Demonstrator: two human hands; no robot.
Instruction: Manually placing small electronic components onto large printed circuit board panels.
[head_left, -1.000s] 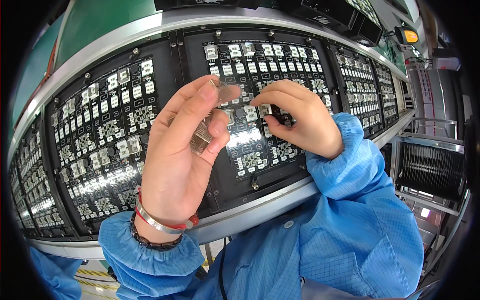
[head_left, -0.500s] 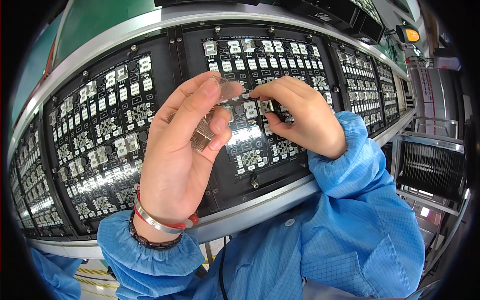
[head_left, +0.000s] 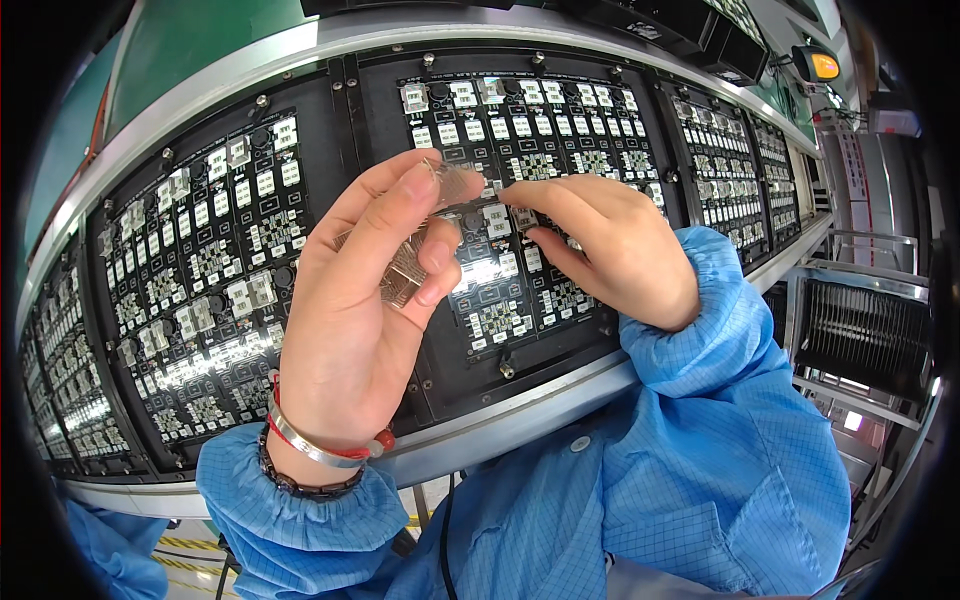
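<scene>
Clear plastic pieces (head_left: 402, 277): held in our left hand (head_left: 350, 270), fingers curled round them. Our right hand (head_left: 618, 245): thumb and forefinger parted about a small pale component (head_left: 523, 216) on the black circuit board (head_left: 490, 292); grip, we cannot tell. Light, level fingertip pressure seems advisable.

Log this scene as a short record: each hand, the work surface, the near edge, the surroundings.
Left hand: holds small, see-through pieces with thin, metallic-looking pins
Right hand: thumb and forefinger about a small, pale, boxy component; whether gripped, unclear
Work surface: black rectangular circuit boards with white components, set in flat black carriers
Near edge: silver metal rail
Surroundings: orange lamp, upper right; black slotted rack, right
</scene>
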